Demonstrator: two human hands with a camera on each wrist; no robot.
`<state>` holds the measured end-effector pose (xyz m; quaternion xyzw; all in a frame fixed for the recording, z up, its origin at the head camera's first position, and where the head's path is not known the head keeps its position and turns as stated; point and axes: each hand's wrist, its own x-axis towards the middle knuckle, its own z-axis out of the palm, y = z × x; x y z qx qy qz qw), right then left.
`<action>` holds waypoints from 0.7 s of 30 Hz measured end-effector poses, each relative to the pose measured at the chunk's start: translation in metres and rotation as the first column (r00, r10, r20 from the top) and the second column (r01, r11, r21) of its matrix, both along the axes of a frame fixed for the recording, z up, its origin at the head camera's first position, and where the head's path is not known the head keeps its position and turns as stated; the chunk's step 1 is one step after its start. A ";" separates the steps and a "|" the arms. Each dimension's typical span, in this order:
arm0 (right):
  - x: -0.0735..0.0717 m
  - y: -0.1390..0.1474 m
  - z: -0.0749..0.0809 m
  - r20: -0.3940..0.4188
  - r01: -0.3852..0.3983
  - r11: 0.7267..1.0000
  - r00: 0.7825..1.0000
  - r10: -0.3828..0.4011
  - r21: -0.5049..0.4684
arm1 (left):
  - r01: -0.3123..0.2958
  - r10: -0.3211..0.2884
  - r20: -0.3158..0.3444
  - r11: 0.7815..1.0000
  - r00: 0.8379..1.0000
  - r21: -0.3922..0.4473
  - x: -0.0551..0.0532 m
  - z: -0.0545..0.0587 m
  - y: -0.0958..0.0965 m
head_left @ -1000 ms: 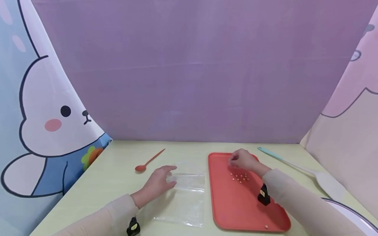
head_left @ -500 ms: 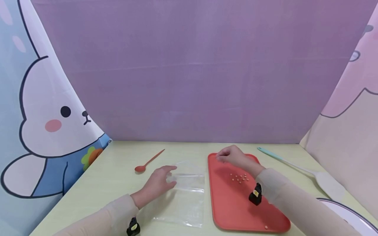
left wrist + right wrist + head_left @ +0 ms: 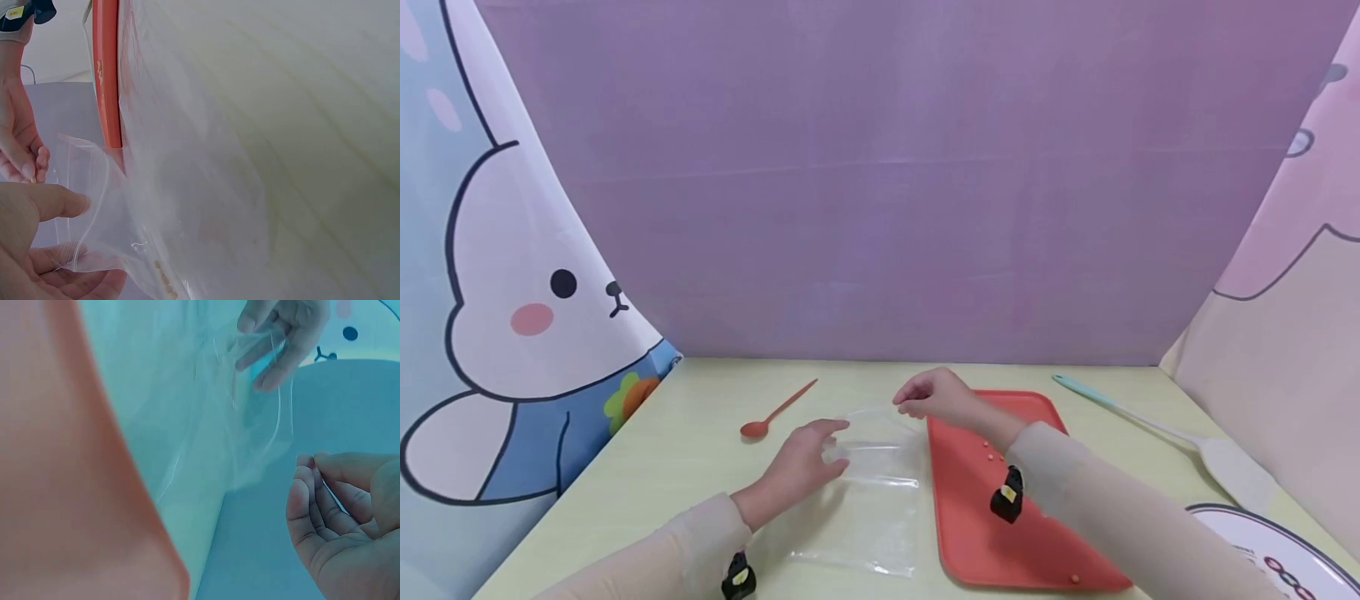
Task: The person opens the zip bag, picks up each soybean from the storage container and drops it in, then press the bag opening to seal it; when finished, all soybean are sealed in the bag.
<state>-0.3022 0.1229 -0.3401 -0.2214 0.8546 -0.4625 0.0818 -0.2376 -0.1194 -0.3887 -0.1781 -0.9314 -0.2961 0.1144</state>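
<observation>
A clear zip-lock bag [image 3: 872, 508] lies on the table, its mouth standing open at the far end. My left hand [image 3: 801, 467] holds that mouth in a C-shape, thumb and fingers spread along the film. Several beans [image 3: 164, 280] show inside the bag in the left wrist view. Close to the mouth, on its right, my right hand [image 3: 943, 398] pinches a small tan bean [image 3: 34, 180] between thumb and fingertips. Beyond the bag's right edge lies a red tray [image 3: 992, 533] with a few loose beans, partly hidden by my right arm.
A red spoon [image 3: 756, 429] lies left of the bag, behind my left hand. On the right is a spatula [image 3: 1232, 471] with a mint handle [image 3: 1082, 389]. A white dark-rimmed plate [image 3: 1232, 525] sits at the front right corner. A purple backdrop [image 3: 880, 208] closes off the table's back.
My right hand has moved left from over the tray's beans to beside the bag's mouth, fingers still pinched. My left hand and the bag have stayed in place.
</observation>
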 end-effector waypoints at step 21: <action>-0.003 -0.017 0.000 -0.036 -0.010 0.999 0.999 0.012 0.051 | -0.001 0.001 0.031 1.000 1.000 -0.006 -0.002 0.005 0.001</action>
